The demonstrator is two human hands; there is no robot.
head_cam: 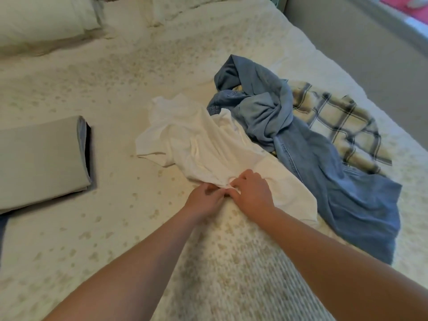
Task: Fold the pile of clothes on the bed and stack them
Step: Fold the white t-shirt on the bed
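Note:
A crumpled white garment (pixel 199 137) lies in the middle of the bed (pixel 120 84). My left hand (pixel 205 199) and my right hand (pixel 251 193) meet at its near edge, and both pinch the white cloth there, fingertips almost touching. To the right lies a twisted blue denim garment (pixel 308 149), partly on top of a cream and dark plaid garment (pixel 340 121). At the left edge sits a stack of folded clothes (pixel 39 161), a beige piece on top with grey and dark layers showing at its side.
Pillows (pixel 44 22) lie at the far left head of the bed. The bed's right edge drops to a grey carpet floor (pixel 361 61). A wide stretch of patterned cream bedspread lies between the folded stack and the white garment.

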